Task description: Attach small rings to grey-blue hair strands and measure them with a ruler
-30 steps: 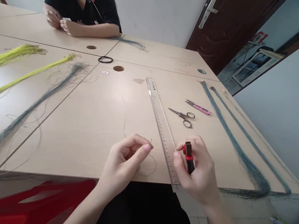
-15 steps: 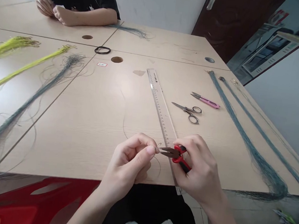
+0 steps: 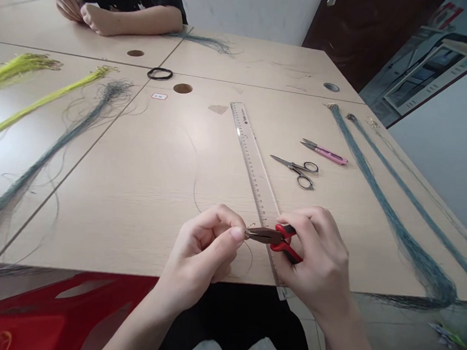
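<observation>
Two hands: your left hand (image 3: pixel 204 249) and right hand (image 3: pixel 318 258) nearly meet above the near edge of the table (image 3: pixel 154 190).
Left pinch: your thumb and forefinger hold a tiny piece (image 3: pixel 251 226), mostly hidden by the fingertips, with a fine curl showing just past them.
Right grip: your fingers are wrapped round the red-and-black handles of the pliers (image 3: pixel 281 238), whose nose points at your left hand.
Plier tips: they reach your left fingertips, right at the tiny piece; whether they bite on it, you cannot tell.
Strand: a thin strand (image 3: pixel 195 185) lies ahead and to the left of your left hand; a faint loop shows between your hands.
Ruler: the clear ruler (image 3: pixel 255 169) runs from under your right hand to well ahead of both.
Cutters: scissors (image 3: pixel 293 167) lie ahead of your right hand, pink snips (image 3: pixel 327 154) just beyond them.
Bundles: blue-green bundles (image 3: pixel 396 224) stretch right of your right hand; a grey-blue bundle (image 3: pixel 57 150) and yellow bundles (image 3: pixel 16 70) lie well left of your left.
Across: a person (image 3: pixel 140 21) rests both forearms on the table, far beyond your left hand.
</observation>
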Action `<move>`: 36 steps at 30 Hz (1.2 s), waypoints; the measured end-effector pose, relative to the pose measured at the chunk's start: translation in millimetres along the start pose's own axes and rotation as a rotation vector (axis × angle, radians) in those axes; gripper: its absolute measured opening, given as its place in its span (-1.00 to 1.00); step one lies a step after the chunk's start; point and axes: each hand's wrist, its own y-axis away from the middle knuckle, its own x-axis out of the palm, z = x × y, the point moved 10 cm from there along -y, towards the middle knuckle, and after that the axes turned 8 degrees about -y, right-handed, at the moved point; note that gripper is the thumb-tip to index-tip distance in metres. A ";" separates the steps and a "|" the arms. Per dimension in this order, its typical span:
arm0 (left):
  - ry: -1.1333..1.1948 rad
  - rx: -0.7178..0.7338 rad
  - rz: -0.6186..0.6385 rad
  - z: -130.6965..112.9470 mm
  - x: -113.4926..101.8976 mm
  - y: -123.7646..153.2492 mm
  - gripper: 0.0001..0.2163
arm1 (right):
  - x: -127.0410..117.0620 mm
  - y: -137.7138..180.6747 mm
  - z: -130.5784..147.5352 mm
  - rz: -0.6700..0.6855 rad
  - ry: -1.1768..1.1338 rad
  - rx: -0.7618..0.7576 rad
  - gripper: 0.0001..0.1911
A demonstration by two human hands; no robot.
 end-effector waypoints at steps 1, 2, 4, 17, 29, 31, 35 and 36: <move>-0.004 0.000 -0.002 -0.3 -0.1 0.2 -0.85 | -0.6 0.1 -0.1 -0.007 0.008 0.002 -0.88; -0.007 0.002 -0.004 -0.8 -0.1 0.4 -0.85 | -1.0 0.1 -0.3 -0.013 0.018 0.005 -0.88; -0.012 0.002 -0.007 -1.5 -0.2 0.6 -0.85 | -1.4 0.2 -0.6 -0.018 0.035 0.008 -0.89; -0.015 0.005 -0.001 -1.2 -0.1 0.8 -0.85 | 0.8 0.6 -2.7 0.007 0.074 0.017 -0.90; -0.001 0.000 0.012 -0.8 0.2 1.0 -0.84 | 0.8 0.9 -1.5 0.019 0.060 0.011 -0.91; 0.000 0.000 0.015 -0.6 0.2 -0.1 -0.85 | 0.6 0.6 -1.1 0.016 0.063 0.011 -0.91; -0.006 -0.005 0.017 0.3 0.9 -0.7 -0.84 | 0.8 0.3 -1.1 0.021 0.061 0.017 -0.89; -0.009 -0.005 0.016 0.4 0.9 -0.3 -0.84 | 0.7 0.3 -0.7 0.019 0.057 0.013 -0.89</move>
